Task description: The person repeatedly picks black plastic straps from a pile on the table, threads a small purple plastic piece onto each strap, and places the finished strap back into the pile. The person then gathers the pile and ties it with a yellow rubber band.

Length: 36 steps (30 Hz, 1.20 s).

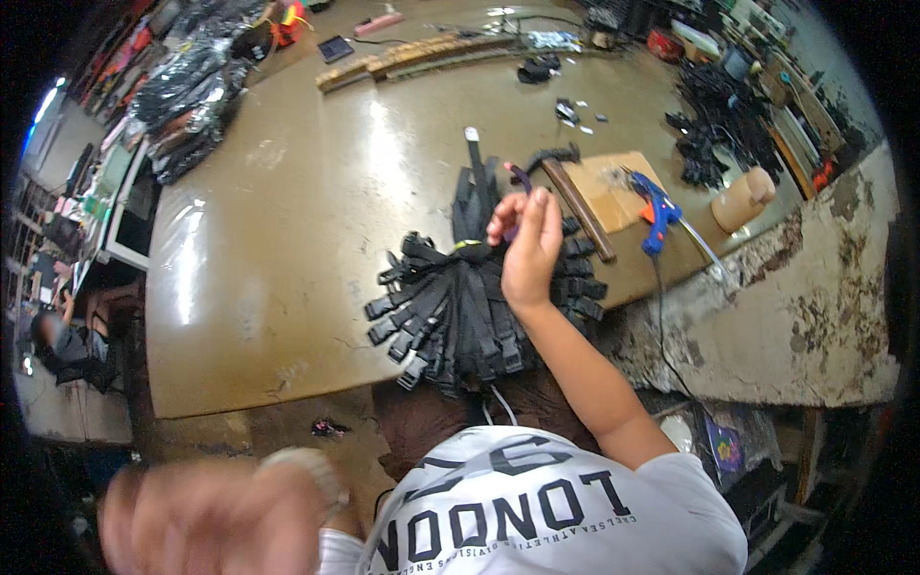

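One bundle of black buckle straps (460, 307) on table (287, 240), near front edge. Right hand (530, 251) above bundle, grip pinching purple lighter (518, 177). Left hand (220, 522) blurred, low; grip unreadable. One hammer (575, 196), one blue glue gun (656, 211) beside.

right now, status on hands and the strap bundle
Right hand pinching small purple item over bundle of black webbing straps with plastic buckles. Left hand blurred, low, grip unclear. Wooden-handled hammer beside bundle.

Bundle of buckle straps (460, 297) on table (287, 240), hammer (575, 196) right of it, glue gun (656, 213) farther right on board (613, 187)
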Tool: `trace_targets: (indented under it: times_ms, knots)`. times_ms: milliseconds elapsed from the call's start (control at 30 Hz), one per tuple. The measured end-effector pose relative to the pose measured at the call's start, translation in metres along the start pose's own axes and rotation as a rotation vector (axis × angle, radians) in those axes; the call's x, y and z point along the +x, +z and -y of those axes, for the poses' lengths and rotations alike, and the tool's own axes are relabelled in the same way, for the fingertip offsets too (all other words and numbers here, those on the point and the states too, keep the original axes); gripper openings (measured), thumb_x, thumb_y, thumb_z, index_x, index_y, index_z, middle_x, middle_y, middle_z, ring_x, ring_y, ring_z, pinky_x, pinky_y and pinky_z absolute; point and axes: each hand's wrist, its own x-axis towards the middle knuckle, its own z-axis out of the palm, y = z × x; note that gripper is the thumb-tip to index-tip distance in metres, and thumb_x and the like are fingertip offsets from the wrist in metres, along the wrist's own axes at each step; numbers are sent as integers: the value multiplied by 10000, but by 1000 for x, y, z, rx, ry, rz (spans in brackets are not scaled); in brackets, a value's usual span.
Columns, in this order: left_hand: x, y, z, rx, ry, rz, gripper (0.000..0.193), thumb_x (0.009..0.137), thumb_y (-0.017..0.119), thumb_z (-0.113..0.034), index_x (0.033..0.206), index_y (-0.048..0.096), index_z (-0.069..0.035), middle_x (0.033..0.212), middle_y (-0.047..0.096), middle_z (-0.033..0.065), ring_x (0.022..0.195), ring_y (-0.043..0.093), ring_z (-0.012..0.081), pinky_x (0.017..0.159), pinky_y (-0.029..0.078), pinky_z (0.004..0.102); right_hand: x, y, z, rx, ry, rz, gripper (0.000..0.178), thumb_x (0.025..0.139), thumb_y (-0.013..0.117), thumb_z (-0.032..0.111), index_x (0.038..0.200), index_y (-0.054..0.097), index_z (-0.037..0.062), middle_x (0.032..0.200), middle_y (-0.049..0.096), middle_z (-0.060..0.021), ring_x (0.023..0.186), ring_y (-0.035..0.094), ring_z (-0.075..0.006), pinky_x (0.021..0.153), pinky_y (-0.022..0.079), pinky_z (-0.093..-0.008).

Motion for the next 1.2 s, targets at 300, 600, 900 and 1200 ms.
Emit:
trace_targets:
  times_ms: [300, 600, 900, 1200]
  knots:
    - [-113, -39, 86, -399, -1119, -652, 554, 802, 533, 139, 1283, 409, -108, 1274, 461, 159, 1191, 494, 282, 942, 516, 295, 0, -2, -1, -23, -2, 22, 330, 1076, 348, 338, 887, 433, 82, 813, 558, -26, 628, 539, -82, 551, 448, -228]
    - [-99, -48, 126, 698, -1082, 435, 326, 876, 650, -160, 1165, 582, -25, 1250, 561, 148, 1166, 531, 299, 1019, 424, 406, -2, 0, 1, 4, 10, -20, 325, 1076, 343, 338, 883, 421, 89, 812, 552, -27, 616, 532, -80, 552, 451, -227]
    - [-92, -65, 193, 1272, -1145, 1569, 832, 879, 380, -747, 926, 732, 5, 937, 699, 222, 1102, 583, 389, 1006, 285, 635, 23, -7, -13, -267, 2, -332, 471, 1074, 306, 383, 1209, 489, -30, 1064, 607, -135, 1012, 583, -241, 938, 443, -348]
    - [-105, -63, 194, 1198, -1494, 1042, 753, 972, 332, -616, 1010, 623, 78, 1076, 627, 336, 1092, 576, 485, 1025, 346, 516, 32, 37, -27, 23, 344, -136, 520, 1063, 265, 450, 1317, 349, 4, 1305, 479, -215, 1087, 575, -339, 926, 502, -432]
